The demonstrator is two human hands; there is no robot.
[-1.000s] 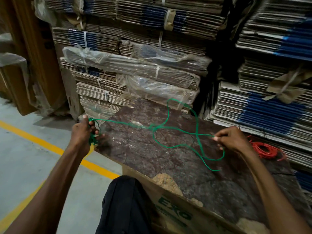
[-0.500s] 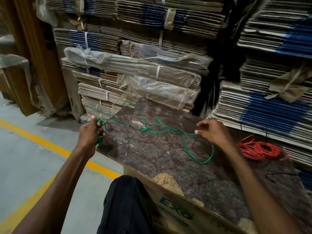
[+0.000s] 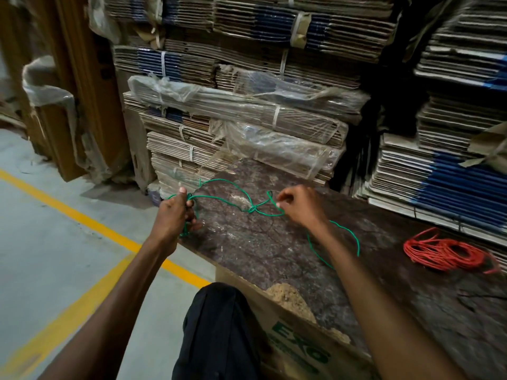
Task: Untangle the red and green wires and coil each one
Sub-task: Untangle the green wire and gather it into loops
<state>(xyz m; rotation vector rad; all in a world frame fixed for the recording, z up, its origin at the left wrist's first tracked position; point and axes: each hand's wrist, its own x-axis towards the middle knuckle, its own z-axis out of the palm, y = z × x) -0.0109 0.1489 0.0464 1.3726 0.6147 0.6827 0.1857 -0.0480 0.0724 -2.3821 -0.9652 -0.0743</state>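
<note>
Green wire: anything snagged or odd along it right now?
Yes. The green wire has a small knot midway between the left hand and the right hand. The red wire lies coiled apart on the board.

A single head-worn view looks forward and down, close above the dark board (image 3: pixel 274 250). Beyond the board rise bundled cardboard stacks (image 3: pixel 247 111); left of the board lies floor with a yellow line (image 3: pixel 90 223).

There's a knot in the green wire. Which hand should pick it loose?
Right. The right hand sits just beside the knot, pinching the green wire. The left hand grips the gathered loops at the board's edge, farther away.
</note>
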